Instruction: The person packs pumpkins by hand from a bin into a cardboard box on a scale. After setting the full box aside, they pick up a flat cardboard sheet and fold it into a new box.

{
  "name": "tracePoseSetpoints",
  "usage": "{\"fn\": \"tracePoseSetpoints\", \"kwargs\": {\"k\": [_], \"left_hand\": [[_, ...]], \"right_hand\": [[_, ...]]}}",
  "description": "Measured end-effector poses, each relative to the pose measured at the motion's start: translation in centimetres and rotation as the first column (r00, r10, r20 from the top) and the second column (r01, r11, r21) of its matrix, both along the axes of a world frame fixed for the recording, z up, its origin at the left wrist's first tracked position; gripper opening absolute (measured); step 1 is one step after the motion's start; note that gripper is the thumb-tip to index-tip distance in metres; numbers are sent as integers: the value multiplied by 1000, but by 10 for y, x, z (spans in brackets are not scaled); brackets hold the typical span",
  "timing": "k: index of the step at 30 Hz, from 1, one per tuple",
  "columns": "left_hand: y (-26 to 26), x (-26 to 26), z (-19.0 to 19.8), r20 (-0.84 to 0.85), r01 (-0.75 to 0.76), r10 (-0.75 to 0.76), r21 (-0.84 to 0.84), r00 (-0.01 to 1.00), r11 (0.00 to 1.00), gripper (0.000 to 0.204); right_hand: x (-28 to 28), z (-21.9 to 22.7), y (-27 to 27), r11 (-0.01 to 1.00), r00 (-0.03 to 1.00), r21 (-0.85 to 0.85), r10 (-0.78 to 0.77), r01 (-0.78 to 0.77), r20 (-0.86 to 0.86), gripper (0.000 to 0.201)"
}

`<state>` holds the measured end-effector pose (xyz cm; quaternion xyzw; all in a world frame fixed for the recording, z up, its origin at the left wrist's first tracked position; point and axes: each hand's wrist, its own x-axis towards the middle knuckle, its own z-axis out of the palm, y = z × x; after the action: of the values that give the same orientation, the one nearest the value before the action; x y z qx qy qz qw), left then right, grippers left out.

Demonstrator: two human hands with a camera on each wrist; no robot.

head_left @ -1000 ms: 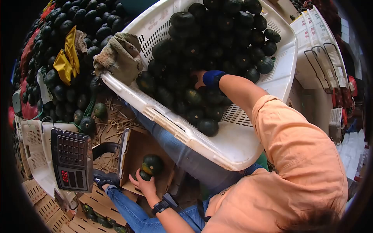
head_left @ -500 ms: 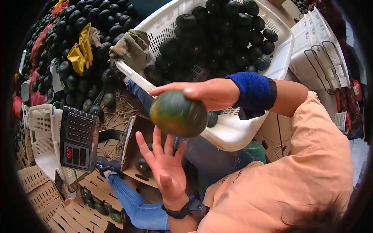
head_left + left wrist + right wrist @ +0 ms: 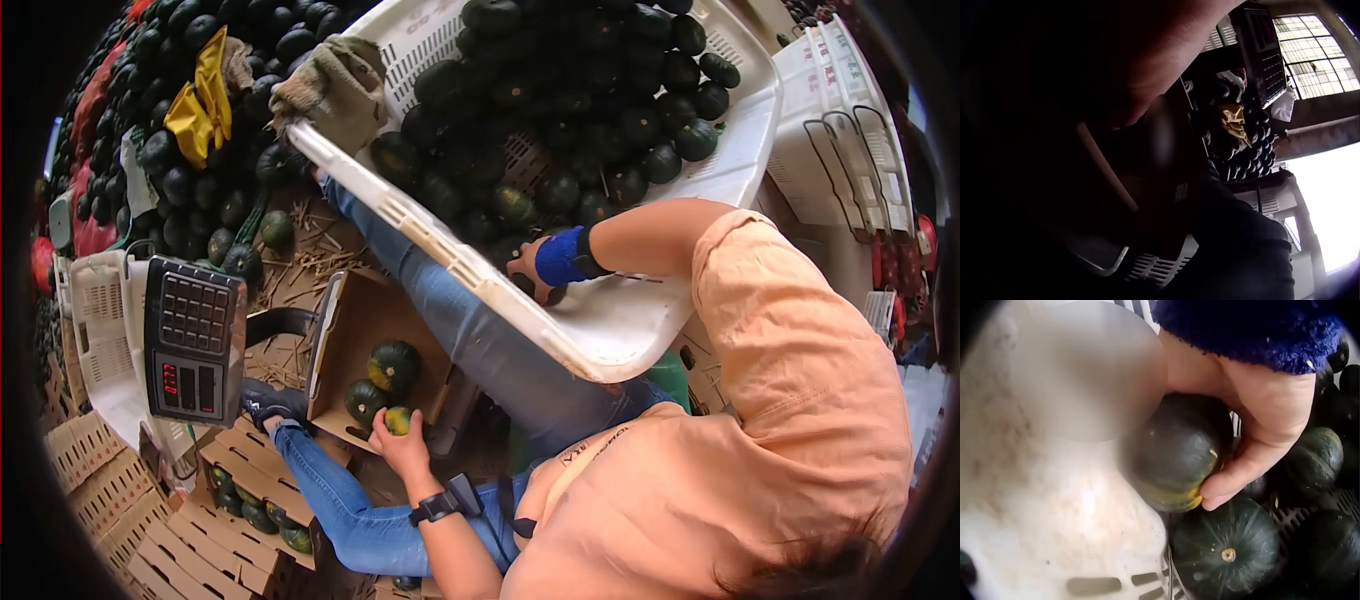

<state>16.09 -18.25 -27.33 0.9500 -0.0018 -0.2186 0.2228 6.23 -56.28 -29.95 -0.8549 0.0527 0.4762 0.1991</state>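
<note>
In the head view my left hand [image 3: 402, 452] holds a small yellow-green squash [image 3: 397, 420] at the near edge of a cardboard box [image 3: 335, 425]. Two dark green squashes [image 3: 393, 366] lie inside that box. My right hand [image 3: 530, 268] reaches into the near end of a large white crate [image 3: 720, 180]. The right wrist view shows the right hand [image 3: 1266, 419] with its fingers round a dark squash [image 3: 1179, 456] that has a yellow patch. A ribbed green squash [image 3: 1229, 547] lies beside it. In the left wrist view the palm [image 3: 1160, 56] shows, but the held squash cannot be made out.
A scale display [image 3: 195, 340] stands left of the box. Behind it lies a large pile of squashes [image 3: 185, 185] with yellow gloves [image 3: 200, 105] on top. A cloth [image 3: 335, 85] hangs over the crate's corner. Stacked white crates [image 3: 830, 130] stand at the right.
The right hand carried a squash over to the left hand, then went back into the crate. The left hand rose open beneath that squash and is now low at the box, holding one.
</note>
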Motion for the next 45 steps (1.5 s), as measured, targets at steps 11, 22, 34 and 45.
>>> {"fn": "tracePoseSetpoints", "kwargs": {"k": [11, 22, 34, 45], "left_hand": [[-48, 22, -3, 421, 184, -207, 95, 883, 978, 42], [-80, 14, -19, 144, 431, -487, 300, 862, 851, 40], [-75, 9, -34, 237, 460, -555, 356, 797, 813, 31], [-84, 23, 18, 252, 262, -227, -116, 941, 958, 44]], "right_hand": [[23, 95, -95, -78, 419, 676, -731, 733, -538, 53], [-11, 74, -159, -382, -28, 646, -873, 661, -487, 53], [-23, -88, 1, 944, 814, -303, 278, -132, 509, 46], [8, 64, -86, -346, 371, 475, -327, 809, -869, 59]]}}
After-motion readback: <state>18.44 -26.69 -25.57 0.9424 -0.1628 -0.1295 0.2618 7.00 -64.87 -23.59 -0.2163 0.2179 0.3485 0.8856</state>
